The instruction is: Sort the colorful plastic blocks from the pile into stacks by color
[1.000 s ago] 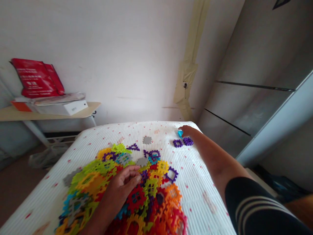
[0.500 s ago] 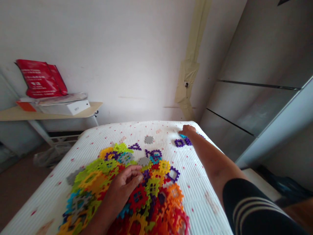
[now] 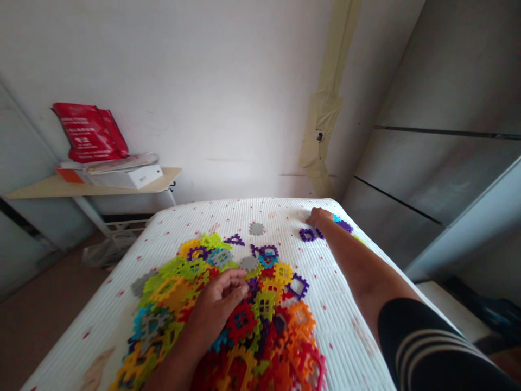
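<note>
- The left hand (image 3: 220,304) is laid on the pile of tiles (image 3: 264,317), fingers curled in toward the thumb; whether a tile is pinched cannot be told.
- The right hand (image 3: 321,216) is stretched out to the far right corner of the bed (image 3: 195,217), resting among a few loose pieces; its fingers are too small for their state to be made out.
- A purple frame piece (image 3: 307,234) is seen just beside that hand, and a second purple piece (image 3: 345,226) lies past it by the bed's edge.
- The pile, a mix of interlocking tiles in many colours, is spread over the near middle of the bed.
- A grey tile (image 3: 256,228) and a purple triangle (image 3: 234,239) lie apart, beyond the pile.
- At the left, a bench (image 3: 49,187) against the wall is loaded with a white box (image 3: 134,176), shut, and a red bag (image 3: 89,133); their contents are hidden.
- A grey cabinet (image 3: 439,163) stands close along the bed's right side.
</note>
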`<move>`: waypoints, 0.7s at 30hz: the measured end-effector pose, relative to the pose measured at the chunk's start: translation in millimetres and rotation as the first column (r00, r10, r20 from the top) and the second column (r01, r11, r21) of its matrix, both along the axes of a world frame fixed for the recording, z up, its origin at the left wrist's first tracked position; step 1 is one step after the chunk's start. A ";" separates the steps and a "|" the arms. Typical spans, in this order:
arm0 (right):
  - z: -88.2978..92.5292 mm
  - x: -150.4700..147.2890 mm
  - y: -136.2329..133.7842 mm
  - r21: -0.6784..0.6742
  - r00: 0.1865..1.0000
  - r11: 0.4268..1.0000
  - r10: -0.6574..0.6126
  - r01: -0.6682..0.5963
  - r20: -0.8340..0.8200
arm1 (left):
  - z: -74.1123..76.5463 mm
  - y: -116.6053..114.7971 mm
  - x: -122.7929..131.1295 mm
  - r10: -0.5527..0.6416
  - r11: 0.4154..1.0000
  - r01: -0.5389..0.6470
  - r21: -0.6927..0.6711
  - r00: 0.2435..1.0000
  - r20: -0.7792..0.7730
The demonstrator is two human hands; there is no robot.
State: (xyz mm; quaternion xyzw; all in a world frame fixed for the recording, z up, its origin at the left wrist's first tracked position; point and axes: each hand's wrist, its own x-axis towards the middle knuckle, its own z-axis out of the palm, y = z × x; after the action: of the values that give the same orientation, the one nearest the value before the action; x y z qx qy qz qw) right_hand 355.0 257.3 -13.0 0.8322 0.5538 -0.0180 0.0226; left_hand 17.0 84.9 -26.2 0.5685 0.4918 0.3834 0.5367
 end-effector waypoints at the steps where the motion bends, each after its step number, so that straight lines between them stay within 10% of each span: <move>1: 3.5 -3.1 -0.4 0.004 1.000 1.000 0.006 -0.006 0.011 | -0.1 -0.1 -0.1 -0.007 1.000 0.007 0.005 1.000 -0.004; 7: 25.8 -47.2 -29.9 0.118 0.977 0.970 0.206 -0.210 0.047 | -1.8 0.2 -1.0 -0.022 0.999 0.022 0.029 1.000 -0.006; 13: 11.2 -100.8 -105.1 0.184 0.755 0.761 0.645 -0.622 -0.116 | -6.3 0.7 -2.2 -0.035 0.999 0.036 0.039 0.999 -0.007; 17: -6.7 -116.9 -127.5 0.237 0.659 0.678 0.734 -0.696 -0.164 | -7.9 1.4 -2.6 -0.037 0.997 0.038 0.060 0.999 -0.013; 21: -21.6 -130.0 -130.8 0.248 0.729 0.729 0.676 -0.638 -0.110 | -8.3 1.6 -2.6 -0.050 0.997 0.050 0.053 0.999 0.003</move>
State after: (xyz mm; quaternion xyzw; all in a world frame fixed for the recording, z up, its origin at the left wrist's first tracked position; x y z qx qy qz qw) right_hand 225.0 126.5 -34.6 0.5731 0.8117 -0.0354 -0.1069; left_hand 14.4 86.5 -34.5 0.5940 0.4659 0.3838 0.5318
